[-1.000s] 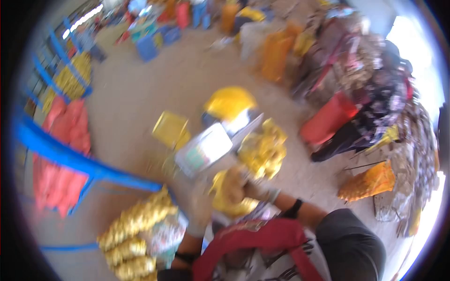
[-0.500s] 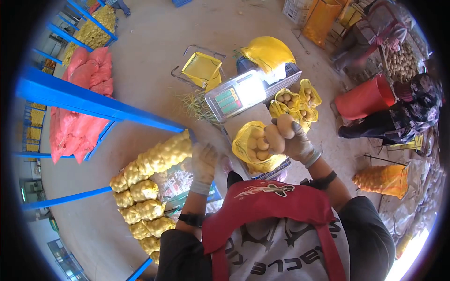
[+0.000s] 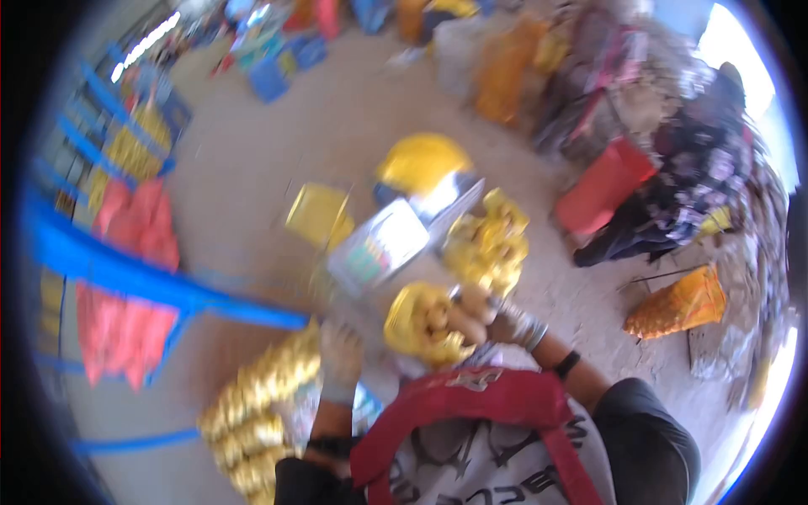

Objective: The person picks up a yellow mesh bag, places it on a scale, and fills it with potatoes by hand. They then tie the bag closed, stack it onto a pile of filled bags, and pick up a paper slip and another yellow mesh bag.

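Note:
In its pale glove, my right hand (image 3: 510, 325) is closed around two brown potatoes (image 3: 468, 321), just over the right side of an open yellow mesh bag (image 3: 401, 326). More potatoes lie inside that bag. My gloved left hand (image 3: 341, 353) is left of the bag and apart from it, near the stacked yellow bags (image 3: 273, 366). Motion smears its fingers, and I see nothing held there. Beyond the bag is a scale with a bright display (image 3: 379, 250). Several smaller yellow bags of potatoes (image 3: 492, 240) stand to the right of the scale.
A blue post (image 3: 168, 282) slants in from the left beside pink sacks (image 3: 135, 227). A full yellow sack (image 3: 425, 160) sits behind the scale, near a yellow-lined frame (image 3: 316, 215). On the right, a person (image 3: 699, 177) bends near a red container (image 3: 602, 185) and an orange sack (image 3: 677, 303).
The view has tilted up and blurred, showing more of the far floor. My right hand still holds the potatoes, now lower and nearer my apron. My left hand stays left of the bag.

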A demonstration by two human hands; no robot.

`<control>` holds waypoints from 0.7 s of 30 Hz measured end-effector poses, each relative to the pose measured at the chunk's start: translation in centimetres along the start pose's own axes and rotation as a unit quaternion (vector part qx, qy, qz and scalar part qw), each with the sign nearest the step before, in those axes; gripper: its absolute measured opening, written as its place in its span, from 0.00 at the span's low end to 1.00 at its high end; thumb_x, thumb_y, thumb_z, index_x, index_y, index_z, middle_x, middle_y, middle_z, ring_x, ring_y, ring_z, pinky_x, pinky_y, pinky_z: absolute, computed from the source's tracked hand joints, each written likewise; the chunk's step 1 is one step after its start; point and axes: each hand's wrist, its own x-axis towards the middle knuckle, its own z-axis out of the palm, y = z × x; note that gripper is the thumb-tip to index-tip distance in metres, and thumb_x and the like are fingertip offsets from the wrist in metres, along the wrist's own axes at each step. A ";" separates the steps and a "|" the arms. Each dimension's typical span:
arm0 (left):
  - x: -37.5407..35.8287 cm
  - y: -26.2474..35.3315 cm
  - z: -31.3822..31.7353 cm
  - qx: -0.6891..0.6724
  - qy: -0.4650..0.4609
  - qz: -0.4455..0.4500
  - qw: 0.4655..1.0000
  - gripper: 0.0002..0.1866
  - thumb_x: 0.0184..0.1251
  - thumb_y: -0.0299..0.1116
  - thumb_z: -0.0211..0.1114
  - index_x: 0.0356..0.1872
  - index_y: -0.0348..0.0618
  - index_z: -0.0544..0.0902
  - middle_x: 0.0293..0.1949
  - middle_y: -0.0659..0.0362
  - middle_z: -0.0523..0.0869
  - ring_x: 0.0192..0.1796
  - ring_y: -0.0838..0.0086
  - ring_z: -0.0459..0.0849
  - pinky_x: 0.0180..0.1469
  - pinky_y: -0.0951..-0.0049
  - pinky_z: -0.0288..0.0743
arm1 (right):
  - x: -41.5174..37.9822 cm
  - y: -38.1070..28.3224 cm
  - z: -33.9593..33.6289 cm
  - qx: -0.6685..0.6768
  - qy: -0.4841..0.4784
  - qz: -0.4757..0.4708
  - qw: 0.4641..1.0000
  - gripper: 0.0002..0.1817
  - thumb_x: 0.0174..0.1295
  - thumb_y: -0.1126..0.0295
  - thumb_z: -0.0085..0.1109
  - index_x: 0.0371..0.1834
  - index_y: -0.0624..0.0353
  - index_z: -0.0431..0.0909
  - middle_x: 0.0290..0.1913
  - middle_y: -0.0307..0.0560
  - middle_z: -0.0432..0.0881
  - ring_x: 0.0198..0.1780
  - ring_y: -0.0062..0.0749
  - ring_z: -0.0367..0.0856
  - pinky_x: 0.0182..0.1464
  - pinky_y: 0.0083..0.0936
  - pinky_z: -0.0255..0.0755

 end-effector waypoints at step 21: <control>-1.0 -8.5 20.1 0.134 -0.281 -0.230 0.922 0.29 0.60 0.64 0.44 0.45 0.50 0.73 0.45 0.54 0.77 0.45 0.64 0.78 0.41 0.56 0.77 | -0.2 -5.8 3.3 -0.582 0.027 -0.185 0.791 0.39 0.64 0.43 0.36 0.69 0.60 0.46 0.69 0.56 0.49 0.71 0.42 0.43 0.69 0.34 0.41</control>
